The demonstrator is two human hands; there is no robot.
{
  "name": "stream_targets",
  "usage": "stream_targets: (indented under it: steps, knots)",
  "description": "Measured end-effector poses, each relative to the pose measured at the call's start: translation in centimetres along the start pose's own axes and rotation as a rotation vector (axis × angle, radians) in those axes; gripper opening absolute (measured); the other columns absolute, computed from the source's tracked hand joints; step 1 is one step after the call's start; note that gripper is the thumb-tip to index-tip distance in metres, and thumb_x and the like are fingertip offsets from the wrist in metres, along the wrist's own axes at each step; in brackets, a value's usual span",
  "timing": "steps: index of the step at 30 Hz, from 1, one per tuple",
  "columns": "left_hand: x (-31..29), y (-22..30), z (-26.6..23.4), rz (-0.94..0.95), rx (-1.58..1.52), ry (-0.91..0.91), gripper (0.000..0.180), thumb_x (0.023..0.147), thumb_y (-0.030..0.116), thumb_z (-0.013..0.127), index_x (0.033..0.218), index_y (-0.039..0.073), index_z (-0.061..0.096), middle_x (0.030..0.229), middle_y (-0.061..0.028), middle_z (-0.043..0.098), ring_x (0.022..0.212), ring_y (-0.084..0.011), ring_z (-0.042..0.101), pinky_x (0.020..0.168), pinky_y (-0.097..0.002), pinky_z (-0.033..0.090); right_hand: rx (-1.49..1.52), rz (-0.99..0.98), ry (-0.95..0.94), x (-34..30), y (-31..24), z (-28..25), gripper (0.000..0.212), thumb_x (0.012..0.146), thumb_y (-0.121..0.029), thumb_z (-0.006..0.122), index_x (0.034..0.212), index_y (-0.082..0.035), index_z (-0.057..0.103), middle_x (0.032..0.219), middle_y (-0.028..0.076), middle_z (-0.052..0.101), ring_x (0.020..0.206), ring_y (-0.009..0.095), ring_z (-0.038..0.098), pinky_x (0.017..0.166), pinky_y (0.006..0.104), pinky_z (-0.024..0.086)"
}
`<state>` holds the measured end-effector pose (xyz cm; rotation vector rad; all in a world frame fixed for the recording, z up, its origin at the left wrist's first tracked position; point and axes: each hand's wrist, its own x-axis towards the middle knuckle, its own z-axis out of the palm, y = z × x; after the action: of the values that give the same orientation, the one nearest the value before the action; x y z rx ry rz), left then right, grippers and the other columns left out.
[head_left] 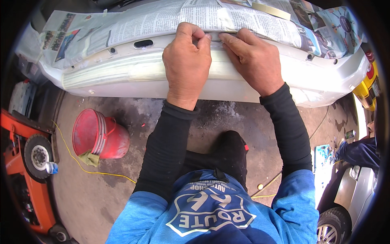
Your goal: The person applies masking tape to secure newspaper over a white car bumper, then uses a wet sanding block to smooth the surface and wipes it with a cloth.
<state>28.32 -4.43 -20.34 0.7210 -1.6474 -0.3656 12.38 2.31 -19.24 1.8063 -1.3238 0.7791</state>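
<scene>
A white car bumper (235,90) lies across in front of me, its upper part covered with newspaper sheets (162,21). My left hand (187,67) pinches at the newspaper's near edge, thumb against curled forefinger. Close to its right, my right hand (256,61) also has its fingers closed at that edge, the forefinger pointing toward the left hand. The fingertips hide exactly what is gripped. Pale masking strips (118,72) run along the bumper below the paper. On the sheets at the far right rests a beige roll of masking tape (271,11).
A red bucket (118,140) with a greenish cloth (89,158) stands on the concrete floor at left. A yellow cord (81,167) crosses the floor. An orange wheeled machine (30,195) is farther left. A silver car (357,191) and another person's leg (359,154) are at right.
</scene>
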Motion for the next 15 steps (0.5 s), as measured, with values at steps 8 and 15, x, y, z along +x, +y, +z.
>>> stream_targets:
  steps: [8,15]
  knots:
    - [0.1,-0.8,-0.5,0.035,-0.155,-0.069,0.014,0.092,0.001,0.076,0.092,0.002,0.062,0.08,-0.0034,0.069,0.069,-0.0108,0.063,0.065,-0.0261,0.051,0.097,0.187,0.072,-0.1,-0.8,-0.2,0.015,0.094,-0.025,0.074,0.098,-0.011,0.079,0.078,0.003,0.068,0.069,0.022,0.07,0.061,0.0337,0.056]
    - [0.2,-0.5,-0.4,-0.026,-0.165,-0.092,0.015,0.093,-0.004,0.075,0.091,0.002,0.061,0.085,0.0,0.069,0.074,-0.0024,0.059,0.067,-0.0195,0.05,0.194,0.415,0.03,0.5,-2.2,0.0,0.022,0.094,-0.027,0.076,0.099,-0.006,0.081,0.084,0.009,0.075,0.07,0.025,0.072,0.064,0.0353,0.056]
